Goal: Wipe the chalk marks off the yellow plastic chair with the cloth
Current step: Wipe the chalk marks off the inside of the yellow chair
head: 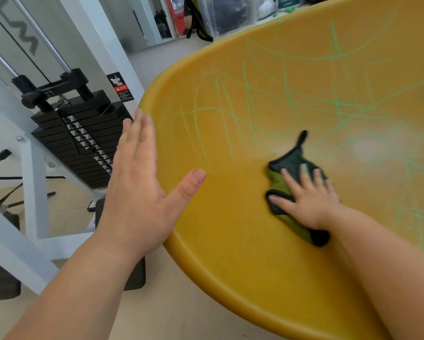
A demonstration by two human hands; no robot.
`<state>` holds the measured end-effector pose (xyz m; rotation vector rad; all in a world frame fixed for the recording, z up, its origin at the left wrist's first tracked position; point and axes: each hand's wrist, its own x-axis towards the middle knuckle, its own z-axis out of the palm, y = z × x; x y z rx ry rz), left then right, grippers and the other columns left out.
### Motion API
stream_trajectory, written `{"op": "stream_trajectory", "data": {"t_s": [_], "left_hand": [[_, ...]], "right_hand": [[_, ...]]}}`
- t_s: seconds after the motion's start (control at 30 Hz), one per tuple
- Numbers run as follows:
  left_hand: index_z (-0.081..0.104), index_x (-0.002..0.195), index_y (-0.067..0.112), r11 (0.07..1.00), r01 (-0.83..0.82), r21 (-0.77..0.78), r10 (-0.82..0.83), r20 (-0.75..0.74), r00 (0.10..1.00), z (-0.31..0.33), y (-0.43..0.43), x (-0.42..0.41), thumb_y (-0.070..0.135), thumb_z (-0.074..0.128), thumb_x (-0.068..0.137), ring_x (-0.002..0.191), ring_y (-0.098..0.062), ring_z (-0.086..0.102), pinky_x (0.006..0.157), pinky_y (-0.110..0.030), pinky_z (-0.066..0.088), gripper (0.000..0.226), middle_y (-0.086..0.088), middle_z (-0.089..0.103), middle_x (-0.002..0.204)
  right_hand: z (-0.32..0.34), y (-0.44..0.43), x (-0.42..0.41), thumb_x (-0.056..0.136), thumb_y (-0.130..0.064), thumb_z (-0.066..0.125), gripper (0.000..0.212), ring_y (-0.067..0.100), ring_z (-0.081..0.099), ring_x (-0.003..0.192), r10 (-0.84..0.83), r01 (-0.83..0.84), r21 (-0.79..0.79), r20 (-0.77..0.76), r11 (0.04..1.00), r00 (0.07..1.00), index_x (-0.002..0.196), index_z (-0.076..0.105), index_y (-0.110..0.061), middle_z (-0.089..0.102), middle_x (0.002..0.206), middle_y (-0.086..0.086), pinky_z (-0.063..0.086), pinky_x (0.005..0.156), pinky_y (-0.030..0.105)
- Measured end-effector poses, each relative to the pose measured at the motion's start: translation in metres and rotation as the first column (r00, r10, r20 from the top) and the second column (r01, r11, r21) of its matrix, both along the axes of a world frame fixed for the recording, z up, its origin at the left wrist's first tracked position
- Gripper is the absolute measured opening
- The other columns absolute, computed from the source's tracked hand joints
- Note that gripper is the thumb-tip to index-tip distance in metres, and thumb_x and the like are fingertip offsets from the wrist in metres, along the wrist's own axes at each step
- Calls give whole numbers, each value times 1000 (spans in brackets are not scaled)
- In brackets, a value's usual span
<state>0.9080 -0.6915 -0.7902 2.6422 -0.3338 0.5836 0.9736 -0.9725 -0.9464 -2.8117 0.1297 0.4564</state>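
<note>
Yellow plastic chair (230, 241) fills centre & right of frame, its curved shell seen from above, rim running from upper centre down to lower right. Green chalk marks (336, 104) criss-cross the upper centre & right of the shell, w/ a few more at the right edge. They are thin lines, some smeared pale. Cloth (292, 160) lies on the shell, right of centre, at the lower edge of the marked area. It is dark green w/ black edging, a lighter green face showing on its left side, and a black tab pointing toward the top of the frame. R hand (309, 202) lies flat on the cloth, fingers straight & spread, pressing it to the plastic; nothing curled round it. L hand (137, 192) is at the chair's left rim, left of centre: fingers straight & together, pointing up-frame just outside the rim, thumb splayed over the yellow surface, holding nothing. Can't tell if the palm touches the rim. Left of frame: black weight stack (83, 138) in a white frame (32, 182), w/ a black-red warning label (121, 85). Top centre: clear plastic bin (230, 11) on the floor (169, 312), dark stuff inside, too blurred to ID.
</note>
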Motion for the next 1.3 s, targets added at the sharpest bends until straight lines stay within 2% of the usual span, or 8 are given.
{"op": "stream_trajectory", "data": {"t_s": [0.17, 0.3, 0.47, 0.57, 0.77, 1.0, 1.13, 1.3], "left_hand": [[-4, 159, 25, 1000, 16, 22, -16, 9, 1000, -3, 3, -2, 84, 36, 79, 150, 0, -13, 118, -17, -7, 107, 12, -8, 167], [-2, 159, 26, 1000, 19, 16, -19, 9, 1000, -4, 5, -4, 82, 39, 79, 150, 1, -12, 117, -14, -8, 106, 14, -8, 167], [2, 160, 25, 1000, 7, -12, -7, 14, 1000, -4, 1, -4, 80, 43, 77, 150, 1, -10, 119, -23, -2, 108, 14, -4, 167], [1, 160, 26, 1000, 13, -13, -13, 6, 1000, -3, 0, -3, 81, 41, 78, 150, 2, -11, 119, -21, -3, 107, 14, -5, 167], [-6, 158, 32, 999, 14, 45, -11, -53, 999, 11, 6, 0, 88, 30, 76, 147, 8, -14, 116, -14, -6, 106, 19, -8, 165], [-17, 156, 29, 977, 42, 209, -20, -107, 994, 37, 0, 31, 95, 30, 67, 148, 1, -20, 123, -33, -2, 120, 15, -20, 164], [-19, 156, 29, 984, 61, 165, -49, -78, 996, 34, 3, 33, 90, 44, 61, 147, -1, -25, 124, -35, -5, 128, 14, -24, 163], [-6, 158, 34, 996, 92, -4, -92, -71, 993, 28, 5, 29, 86, 55, 57, 149, 4, -15, 124, -36, 3, 129, 19, -15, 165]], "right_hand": [[-5, -35, 6, 61, -98, -4, 110, 42, -20, 153, -164, 160, -106, -35, 981, 986, 155, -22, -45, -28, 166, 9, -4, 124, 60], [16, 24, -1, 68, -89, 2, 94, 36, -27, 152, 123, -116, 149, -36, 982, 992, 152, -20, -54, -32, 164, -3, -12, 123, 58], [60, 107, -33, 80, -85, 7, 76, 24, -39, 146, 409, -430, 498, 158, 753, 899, 147, -22, -61, -40, 159, -15, -20, 121, 49], [63, 105, -33, 88, -80, 6, 64, 20, -39, 146, 422, -456, 538, 194, 709, 885, 145, -20, -66, -39, 158, -21, -21, 120, 48], [4, 40, 13, 98, -71, 7, 62, 34, -31, 150, 89, -91, 202, 20, 975, 996, 150, -22, -57, -34, 163, -8, -15, 120, 64], [-5, 2, 49, 95, -77, 17, 73, 37, -25, 153, -215, 203, 172, 50, 964, 975, 154, -19, -52, -28, 167, -2, -15, 118, 67], [9, 41, 74, 98, -71, 8, 67, 31, -25, 153, -178, 123, 305, 158, 944, 971, 157, -14, -47, -26, 167, -4, -15, 121, 61], [42, 138, 57, 89, -73, 0, 61, 10, -29, 151, 52, -311, 552, 434, 774, 899, 147, -15, -62, -25, 162, -24, -16, 124, 44]]}}
